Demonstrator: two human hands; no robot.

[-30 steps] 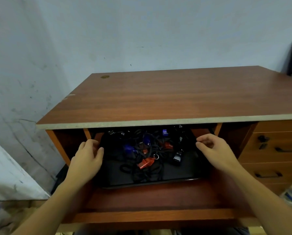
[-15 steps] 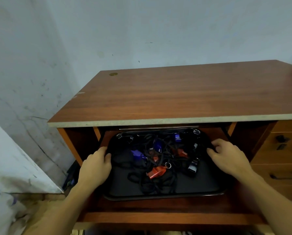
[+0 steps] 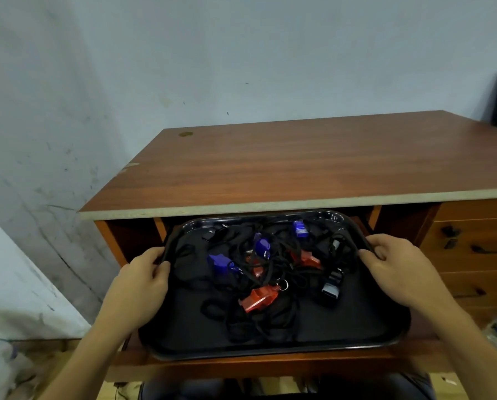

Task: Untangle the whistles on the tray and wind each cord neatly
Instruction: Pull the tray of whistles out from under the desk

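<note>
Head view looks down on my two hands gripping the black rectangular plastic tray [image 3: 270, 346]. My left hand [image 3: 139, 280] curls round its left rim, thumb over the edge; my right hand [image 3: 397, 267] clasps the right rim the same way. The tray sits on the pull-out shelf [image 3: 270, 366] of the brown wooden desk [image 3: 299, 163], its far edge under the desk's pale front lip and its near edge toward me.

Risks, as I judge them: the tray's far rim sits close under that lip, so lifting too early could knock it and jolt the load. Any tilt would let the heap slide to one side and pull the knots tighter. My grip is only on the rims, so a slick edge could slip.

Inside the tray lies one tangled heap of thin black cords [image 3: 259, 321]. Caught in it are three translucent blue plastic whistles [image 3: 261, 246], translucent red-orange plastic whistles [image 3: 260, 297] near the tray's middle and right of it, and a black plastic whistle [image 3: 331, 287] toward the tray's right side. No cord is wound yet.
</note>
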